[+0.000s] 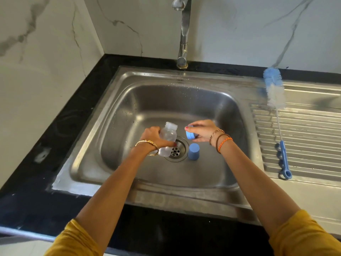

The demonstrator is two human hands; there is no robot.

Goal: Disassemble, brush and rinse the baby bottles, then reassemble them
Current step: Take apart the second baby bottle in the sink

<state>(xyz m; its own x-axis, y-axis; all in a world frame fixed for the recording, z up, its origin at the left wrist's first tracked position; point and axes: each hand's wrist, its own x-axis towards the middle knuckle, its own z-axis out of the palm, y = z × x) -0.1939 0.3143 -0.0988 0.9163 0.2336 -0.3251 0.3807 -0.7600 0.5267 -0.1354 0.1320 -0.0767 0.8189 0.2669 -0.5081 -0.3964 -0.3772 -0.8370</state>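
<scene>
the person is wearing mustard-yellow sleeves (pixel 302 235) pushed up past the elbows. the left hand (pixel 151 135) is wearing 1 gold bangle (pixel 147 145) at the wrist. the right hand (pixel 201 130) is wearing 3 wristbands (pixel 220 138): a chain, a brown band, an orange cord. fingernails are showing red polish.

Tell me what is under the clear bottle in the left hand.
The clear bottle, gripped by the left hand, hangs over the sink floor beside the drain. Its base covers part of the drain's left edge; the wrist hides the floor further left.
</scene>
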